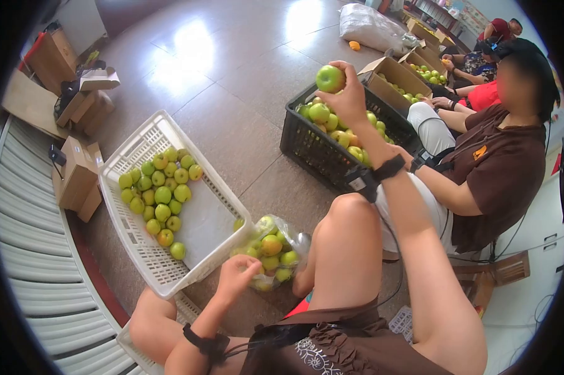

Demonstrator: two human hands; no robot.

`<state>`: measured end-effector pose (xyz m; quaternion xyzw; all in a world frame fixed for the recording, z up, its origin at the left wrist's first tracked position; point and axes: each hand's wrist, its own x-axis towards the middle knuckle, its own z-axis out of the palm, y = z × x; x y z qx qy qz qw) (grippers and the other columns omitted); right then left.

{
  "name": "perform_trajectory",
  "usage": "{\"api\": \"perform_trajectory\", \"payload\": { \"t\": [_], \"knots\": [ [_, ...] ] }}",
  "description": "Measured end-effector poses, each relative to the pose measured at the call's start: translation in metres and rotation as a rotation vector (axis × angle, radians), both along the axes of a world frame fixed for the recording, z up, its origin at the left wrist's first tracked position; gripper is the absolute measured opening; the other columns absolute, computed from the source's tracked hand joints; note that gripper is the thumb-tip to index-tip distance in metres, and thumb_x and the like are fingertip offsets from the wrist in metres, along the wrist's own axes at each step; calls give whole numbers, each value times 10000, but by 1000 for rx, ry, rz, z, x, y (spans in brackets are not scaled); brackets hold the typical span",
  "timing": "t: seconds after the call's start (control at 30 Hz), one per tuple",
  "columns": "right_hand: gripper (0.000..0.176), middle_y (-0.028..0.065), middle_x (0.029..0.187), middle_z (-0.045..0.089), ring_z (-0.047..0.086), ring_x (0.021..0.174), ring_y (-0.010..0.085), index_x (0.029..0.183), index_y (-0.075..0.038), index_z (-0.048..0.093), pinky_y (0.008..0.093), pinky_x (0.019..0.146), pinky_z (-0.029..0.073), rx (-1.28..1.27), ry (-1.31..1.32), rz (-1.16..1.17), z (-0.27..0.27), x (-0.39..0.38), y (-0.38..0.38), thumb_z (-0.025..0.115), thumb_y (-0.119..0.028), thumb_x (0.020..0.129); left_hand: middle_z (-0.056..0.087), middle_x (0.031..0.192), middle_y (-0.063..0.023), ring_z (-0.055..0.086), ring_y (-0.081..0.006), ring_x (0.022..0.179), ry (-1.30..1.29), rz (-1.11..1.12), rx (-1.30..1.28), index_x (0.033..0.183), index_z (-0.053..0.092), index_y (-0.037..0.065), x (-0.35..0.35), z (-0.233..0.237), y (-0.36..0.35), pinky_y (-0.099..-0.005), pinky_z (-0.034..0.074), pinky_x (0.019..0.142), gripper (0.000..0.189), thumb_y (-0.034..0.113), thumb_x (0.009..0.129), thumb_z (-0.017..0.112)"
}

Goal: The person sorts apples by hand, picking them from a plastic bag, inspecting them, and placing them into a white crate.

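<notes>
My right hand [347, 94] is raised over the black crate [316, 153] and holds a green apple [330, 79] with a reddish side. Many green and yellowish apples fill that crate. My left hand [237, 275] is near my left knee with its fingers curled together; whether anything is between them cannot be made out. Just right of it, a clear plastic bag [274, 253] of apples stands on the floor. The white basket [216, 178] at the left holds several rows of green apples toward its far and left side, with its bottom showing at the right.
A co-worker [494, 150] in a brown shirt sits at the right, with more people beyond. Cardboard boxes [391, 86] of apples and a white sack [372, 28] lie ahead. Boxes [79, 169] and a ribbed white radiator [35, 250] are on the left.
</notes>
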<state>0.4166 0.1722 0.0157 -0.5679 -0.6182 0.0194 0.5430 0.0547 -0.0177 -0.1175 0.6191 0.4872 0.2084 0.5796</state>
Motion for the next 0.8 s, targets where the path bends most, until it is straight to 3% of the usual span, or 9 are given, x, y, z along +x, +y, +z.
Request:
{"api": "perform_trajectory", "payload": {
  "t": [0.07, 0.23, 0.33, 0.43, 0.7, 0.8],
  "knots": [
    [618, 112, 1012, 537, 536, 932, 279, 1083, -92, 495, 344, 848, 426, -31, -100, 27, -17, 41, 4, 781, -98, 535, 622, 884, -108, 567, -160, 850, 8, -18, 33, 628, 544, -2, 5, 13, -3, -285, 415, 809, 177, 103, 697, 668],
    [624, 111, 1001, 557, 523, 968, 276, 1090, -116, 523, 346, 878, 408, -236, -337, -137, -57, 95, 5, 787, -128, 525, 614, 899, -104, 574, -160, 876, -1, -49, -19, 803, 564, 8, 3, -1, -6, -287, 423, 827, 154, 62, 699, 663],
    [640, 125, 1025, 567, 518, 1000, 287, 1113, -114, 518, 357, 883, 409, -318, -166, -199, -97, 118, 20, 789, -166, 536, 616, 897, -90, 580, -151, 875, 21, -39, -88, 880, 565, -1, 3, 2, -5, -281, 441, 813, 169, 61, 738, 632],
    [640, 142, 1068, 565, 514, 1026, 301, 1124, -98, 516, 371, 890, 405, -465, -214, -405, -134, 138, 38, 786, -213, 555, 618, 900, -83, 581, -147, 872, 83, -122, -75, 910, 573, -8, 1, -1, -3, -278, 446, 800, 185, 75, 752, 622],
    [660, 184, 1127, 541, 481, 1072, 341, 1224, -73, 419, 393, 905, 383, -746, -256, -496, -178, 142, 81, 711, -309, 681, 618, 935, -111, 594, -202, 884, 194, -183, -91, 975, 584, 5, 1, 11, 9, -306, 451, 802, 244, 137, 771, 603],
    [605, 188, 1137, 536, 476, 1081, 343, 1228, -56, 413, 402, 908, 381, -718, -289, -520, -184, 140, 89, 665, -293, 731, 612, 950, -119, 592, -217, 894, 197, -161, -71, 986, 580, 8, -4, 11, 14, -314, 449, 808, 258, 142, 767, 602]
  ]
}}
